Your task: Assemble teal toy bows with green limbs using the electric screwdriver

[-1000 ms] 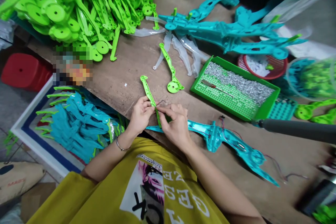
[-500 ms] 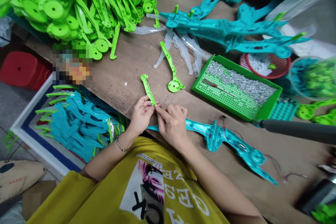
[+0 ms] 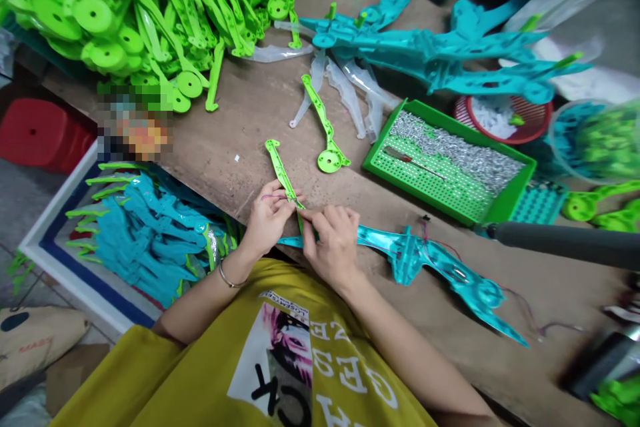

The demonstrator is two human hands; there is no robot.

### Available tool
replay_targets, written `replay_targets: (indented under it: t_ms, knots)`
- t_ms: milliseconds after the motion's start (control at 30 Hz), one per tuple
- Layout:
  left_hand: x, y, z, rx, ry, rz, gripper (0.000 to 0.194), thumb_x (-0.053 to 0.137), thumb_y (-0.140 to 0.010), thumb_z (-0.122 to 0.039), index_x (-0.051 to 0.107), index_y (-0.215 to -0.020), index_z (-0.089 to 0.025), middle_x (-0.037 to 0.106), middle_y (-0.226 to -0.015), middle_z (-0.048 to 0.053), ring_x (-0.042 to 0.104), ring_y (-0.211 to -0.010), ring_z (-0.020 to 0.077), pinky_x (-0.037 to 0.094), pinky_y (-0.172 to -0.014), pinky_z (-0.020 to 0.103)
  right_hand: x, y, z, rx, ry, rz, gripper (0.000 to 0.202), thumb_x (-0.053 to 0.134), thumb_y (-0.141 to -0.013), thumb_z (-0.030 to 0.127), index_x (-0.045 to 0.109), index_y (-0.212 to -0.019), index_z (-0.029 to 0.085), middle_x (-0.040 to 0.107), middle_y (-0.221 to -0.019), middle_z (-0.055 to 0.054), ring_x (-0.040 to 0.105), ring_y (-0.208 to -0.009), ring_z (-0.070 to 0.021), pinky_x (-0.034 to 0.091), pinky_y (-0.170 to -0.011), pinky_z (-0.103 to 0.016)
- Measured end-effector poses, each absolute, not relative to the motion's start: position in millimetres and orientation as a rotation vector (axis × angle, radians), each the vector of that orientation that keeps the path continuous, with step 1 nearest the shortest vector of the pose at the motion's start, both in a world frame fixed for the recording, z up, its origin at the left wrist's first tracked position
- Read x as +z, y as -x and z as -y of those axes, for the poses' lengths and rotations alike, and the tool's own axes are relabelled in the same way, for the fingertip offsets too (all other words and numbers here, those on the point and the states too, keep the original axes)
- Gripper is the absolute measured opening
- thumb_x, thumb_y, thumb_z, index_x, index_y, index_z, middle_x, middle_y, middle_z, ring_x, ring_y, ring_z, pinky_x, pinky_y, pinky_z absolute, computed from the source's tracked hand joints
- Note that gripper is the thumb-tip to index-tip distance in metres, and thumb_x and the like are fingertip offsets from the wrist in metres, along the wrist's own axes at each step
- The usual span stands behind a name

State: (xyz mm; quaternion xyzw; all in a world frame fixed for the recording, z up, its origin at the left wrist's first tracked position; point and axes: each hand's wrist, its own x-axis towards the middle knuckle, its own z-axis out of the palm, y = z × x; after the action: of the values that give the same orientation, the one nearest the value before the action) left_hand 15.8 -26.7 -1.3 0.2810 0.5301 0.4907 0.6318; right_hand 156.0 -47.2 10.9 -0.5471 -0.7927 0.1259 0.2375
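Note:
My left hand pinches a narrow lime-green plastic strip near its lower part, and a thin dark wire runs across those fingers. From the right, my right hand meets the strip, thumb and index finger closed at its lower end; what lies between them is too small to make out. Under and beyond my hands lies a long teal plastic shell, hollow side up, with red and dark wires trailing off its right end. A lime-green arm with a round disc lies on the table beyond the strip.
A green perforated tray holds many small metal screws and a screwdriver. Lime-green parts are heaped at the back left, teal shells at the back right. A white-edged box of teal parts stands left. A grey rod juts in from the right.
My right fingers have shifted slightly right and down, so more of the green strip's lower end shows between my hands. The whole view has moved a little.

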Motion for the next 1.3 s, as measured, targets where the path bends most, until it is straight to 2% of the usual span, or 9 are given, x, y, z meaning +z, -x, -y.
replay_targets:
  t_ms: [167,333,567,733,867,1300]
  knots:
    - [-4.5,-16.2,26.2,1.132,-0.651,-1.215,0.052,0.079,-0.074,-0.024,0.049,-0.115,-0.017,0.069,-0.104,0.009,0.073,-0.096,0.0217,0.056,-0.092,0.038,15.7,-159.8,47.1,0.325,1.488,2.205,0.019,0.053,-0.093,0.017,0.069,-0.102,0.023,0.068,-0.081,-0.004,0.051,-0.078,-0.0200,0.031,-0.080,-0.038]
    - [-7.7,-16.0,26.4,1.150,-0.691,-1.235,0.053,0.077,-0.075,-0.022,0.047,-0.117,-0.017,0.069,-0.099,0.006,0.074,-0.089,0.0194,0.058,-0.086,0.034,18.4,-166.7,50.1,0.308,1.495,2.149,0.012,0.056,-0.092,0.014,0.065,-0.089,0.020,0.067,-0.079,-0.003,0.052,-0.075,-0.0179,0.032,-0.076,-0.036]
    - [-7.8,-16.6,26.4,1.140,-0.705,-1.239,0.054,0.078,-0.074,-0.021,0.045,-0.117,-0.018,0.069,-0.100,0.005,0.074,-0.087,0.0177,0.059,-0.085,0.033,12.1,-168.0,50.1,0.237,1.472,2.218,0.015,0.054,-0.091,0.012,0.066,-0.095,0.020,0.064,-0.082,-0.005,0.052,-0.076,-0.0193,0.032,-0.069,-0.035]
    - [-10.2,-18.2,26.0,1.149,-0.704,-1.263,0.056,0.079,-0.074,-0.021,0.045,-0.118,-0.019,0.067,-0.094,0.001,0.074,-0.083,0.0156,0.060,-0.083,0.031,12.8,-169.6,49.6,0.364,1.450,2.128,0.014,0.053,-0.092,0.012,0.065,-0.097,0.018,0.061,-0.081,-0.005,0.056,-0.074,-0.0178,0.041,-0.067,-0.031]
    - [-10.0,-18.7,25.9,1.141,-0.713,-1.282,0.056,0.079,-0.074,-0.019,0.044,-0.119,-0.019,0.066,-0.094,0.001,0.074,-0.082,0.0152,0.060,-0.081,0.029,12.2,-168.2,47.5,0.423,1.450,2.019,0.010,0.055,-0.092,0.014,0.062,-0.087,0.018,0.058,-0.077,-0.004,0.057,-0.071,-0.0160,0.047,-0.066,-0.028]
    - [-6.8,-16.3,26.4,1.126,-0.726,-1.241,0.055,0.076,-0.075,-0.020,0.043,-0.119,-0.020,0.065,-0.094,0.000,0.074,-0.084,0.0160,0.060,-0.083,0.031,5.8,-159.7,43.9,0.308,1.630,2.033,0.012,0.056,-0.086,0.018,0.061,-0.074,0.019,0.059,-0.071,-0.002,0.054,-0.061,-0.0145,0.038,-0.056,-0.027]
